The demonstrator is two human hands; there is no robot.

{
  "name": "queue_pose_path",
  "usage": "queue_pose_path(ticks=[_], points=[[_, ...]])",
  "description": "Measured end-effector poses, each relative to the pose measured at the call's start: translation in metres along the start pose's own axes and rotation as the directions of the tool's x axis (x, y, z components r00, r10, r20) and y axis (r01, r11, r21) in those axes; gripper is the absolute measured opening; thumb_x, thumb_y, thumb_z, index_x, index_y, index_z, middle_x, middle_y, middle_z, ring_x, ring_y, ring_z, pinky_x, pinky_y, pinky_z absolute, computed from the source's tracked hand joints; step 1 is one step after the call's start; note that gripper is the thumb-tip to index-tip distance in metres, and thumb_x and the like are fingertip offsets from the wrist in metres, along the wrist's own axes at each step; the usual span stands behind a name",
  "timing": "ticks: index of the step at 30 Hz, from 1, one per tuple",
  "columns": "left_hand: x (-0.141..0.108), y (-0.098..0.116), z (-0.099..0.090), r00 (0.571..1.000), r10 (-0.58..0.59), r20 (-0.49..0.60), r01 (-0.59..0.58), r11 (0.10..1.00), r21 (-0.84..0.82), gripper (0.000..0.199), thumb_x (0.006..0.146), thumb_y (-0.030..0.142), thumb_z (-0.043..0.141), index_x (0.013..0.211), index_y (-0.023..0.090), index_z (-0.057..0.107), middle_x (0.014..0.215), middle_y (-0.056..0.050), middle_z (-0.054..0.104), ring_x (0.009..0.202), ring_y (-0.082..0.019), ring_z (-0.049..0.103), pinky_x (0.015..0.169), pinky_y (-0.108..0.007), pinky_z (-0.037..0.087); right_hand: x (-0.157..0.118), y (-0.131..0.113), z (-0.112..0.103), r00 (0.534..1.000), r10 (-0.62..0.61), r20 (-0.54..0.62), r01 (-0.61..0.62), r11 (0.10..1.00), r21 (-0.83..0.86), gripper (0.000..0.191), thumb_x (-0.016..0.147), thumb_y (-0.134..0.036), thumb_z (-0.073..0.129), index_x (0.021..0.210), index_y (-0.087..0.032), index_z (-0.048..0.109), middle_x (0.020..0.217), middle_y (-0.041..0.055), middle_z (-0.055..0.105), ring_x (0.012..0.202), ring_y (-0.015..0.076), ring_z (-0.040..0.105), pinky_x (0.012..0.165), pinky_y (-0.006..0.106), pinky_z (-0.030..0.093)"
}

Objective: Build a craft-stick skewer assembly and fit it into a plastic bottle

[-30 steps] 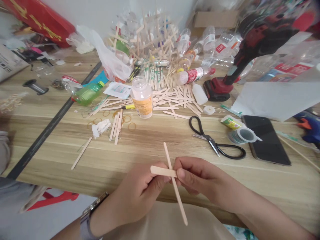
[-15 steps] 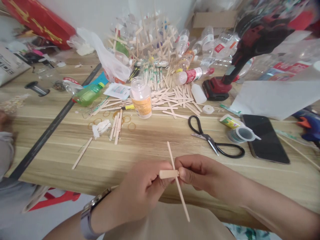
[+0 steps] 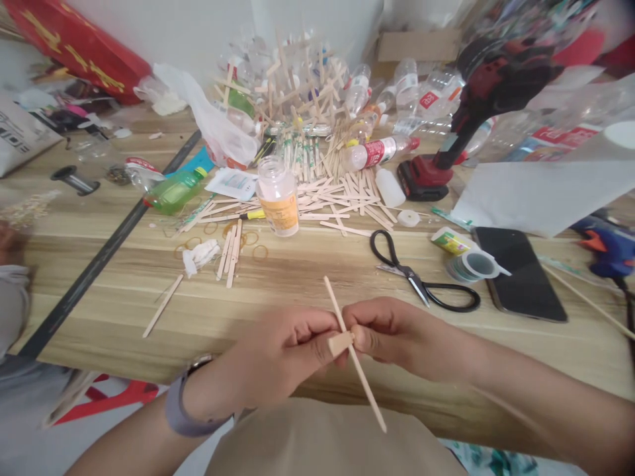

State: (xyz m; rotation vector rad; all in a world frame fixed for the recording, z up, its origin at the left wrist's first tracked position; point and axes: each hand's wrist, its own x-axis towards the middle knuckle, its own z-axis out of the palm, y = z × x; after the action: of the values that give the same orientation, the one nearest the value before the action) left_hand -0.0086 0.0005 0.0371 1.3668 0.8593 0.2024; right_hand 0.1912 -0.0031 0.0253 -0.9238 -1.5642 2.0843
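Note:
Close to the table's front edge, my left hand pinches a short, flat wooden piece between thumb and fingers. A long craft stick crosses it at an angle, one end toward the table and the other over my lap. From the other side, my right hand is closed at the crossing, thumb and fingertips gripping the joined sticks. What binds the crossing is too small to make out. Black-handled scissors lie beyond my right hand. A few craft sticks lie beyond my left hand, beside a crumpled white wad.
A clear jar with an orange label stands before a heap of craft sticks. A phone, a small cup and a red-black power tool are on the right. A green bottle lies left.
The short wooden piece has turned and appears more end-on, and the long stick slants more. My left wrist has rolled, hiding most of the watch face. The view has shifted slightly.

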Motion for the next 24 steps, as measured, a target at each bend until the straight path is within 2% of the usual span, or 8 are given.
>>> queue_pose_path(ticks=[2,4,9,12,14,17,20,24], points=[[0.002,-0.001,-0.001,0.992,-0.071,0.107,0.084,0.988,-0.127,0.032,0.090,0.047,0.052,0.082,0.017,0.062,0.055,0.007,0.035,0.047,-0.007,0.025,0.043,-0.022,0.018,0.000,0.000,-0.002,0.997,0.038,0.070,-0.039,0.999,0.022,0.048,0.083,-0.062,0.055,0.070,-0.017,0.054,0.074,0.0004,0.055,0.071,0.0127,0.049,0.066,0.026,0.036],[0.003,-0.003,-0.002,0.986,-0.074,0.150,0.103,0.975,-0.195,0.032,0.089,0.047,0.054,0.081,0.017,0.061,0.055,0.007,0.036,0.046,-0.006,0.026,0.043,-0.021,0.018,0.001,0.003,-0.002,0.995,0.049,0.087,-0.053,0.998,0.045,0.047,0.083,-0.062,0.055,0.070,-0.016,0.055,0.075,0.0013,0.057,0.073,0.0132,0.051,0.069,0.026,0.038],[0.008,-0.010,-0.003,0.997,-0.040,0.070,0.062,0.936,-0.345,0.033,0.086,0.049,0.057,0.080,0.017,0.056,0.054,0.008,0.036,0.045,-0.006,0.024,0.042,-0.021,0.018,0.003,0.020,-0.002,0.991,-0.073,-0.110,0.074,0.997,0.009,0.047,0.086,-0.062,0.051,0.073,-0.017,0.053,0.068,-0.0024,0.050,0.062,0.0109,0.043,0.060,0.024,0.033],[0.008,-0.013,-0.004,0.998,-0.042,0.049,0.054,0.956,-0.289,0.034,0.087,0.051,0.054,0.083,0.017,0.058,0.056,0.008,0.037,0.047,-0.006,0.025,0.043,-0.022,0.018,0.001,0.023,0.000,0.978,-0.117,-0.171,0.103,0.991,-0.090,0.044,0.091,-0.058,0.046,0.078,-0.017,0.054,0.070,-0.0022,0.050,0.064,0.0115,0.043,0.061,0.024,0.033],[0.008,-0.014,-0.004,0.999,-0.015,0.033,0.022,0.981,-0.193,0.037,0.089,0.051,0.051,0.081,0.017,0.058,0.057,0.007,0.037,0.049,-0.007,0.027,0.045,-0.022,0.019,-0.001,0.023,0.003,0.978,-0.136,-0.157,0.115,0.985,-0.131,0.040,0.093,-0.054,0.045,0.081,-0.017,0.056,0.075,-0.0004,0.053,0.070,0.0125,0.046,0.064,0.025,0.034],[0.008,-0.016,-0.006,0.998,0.007,0.066,0.003,0.987,-0.158,0.039,0.089,0.054,0.050,0.080,0.016,0.059,0.060,0.006,0.040,0.052,-0.007,0.030,0.048,-0.021,0.021,0.000,0.029,0.009,0.987,-0.123,-0.106,0.136,0.982,0.128,0.038,0.091,-0.051,0.053,0.075,-0.017,0.054,0.072,-0.0009,0.053,0.062,0.0100,0.042,0.058,0.023,0.031],[0.010,-0.017,-0.008,0.995,0.022,0.102,-0.006,0.988,-0.155,0.038,0.090,0.052,0.050,0.085,0.017,0.063,0.063,0.005,0.043,0.053,-0.008,0.033,0.050,-0.021,0.024,0.006,0.043,0.015,0.990,-0.057,-0.132,0.116,0.862,0.493,0.039,0.082,-0.049,0.066,0.068,-0.016,0.052,0.063,-0.0037,0.050,0.048,0.0055,0.029,0.047,0.022,0.017],[0.013,-0.017,-0.012,0.989,0.132,0.073,-0.135,0.990,0.033,0.037,0.094,0.045,0.045,0.084,0.018,0.067,0.065,0.003,0.047,0.057,-0.009,0.037,0.055,-0.022,0.029,0.010,0.053,0.021,0.990,-0.028,-0.140,0.104,0.814,0.572,0.040,0.081,-0.050,0.066,0.067,-0.016,0.053,0.053,-0.0074,0.040,0.043,0.0044,0.023,0.044,0.023,0.013]])
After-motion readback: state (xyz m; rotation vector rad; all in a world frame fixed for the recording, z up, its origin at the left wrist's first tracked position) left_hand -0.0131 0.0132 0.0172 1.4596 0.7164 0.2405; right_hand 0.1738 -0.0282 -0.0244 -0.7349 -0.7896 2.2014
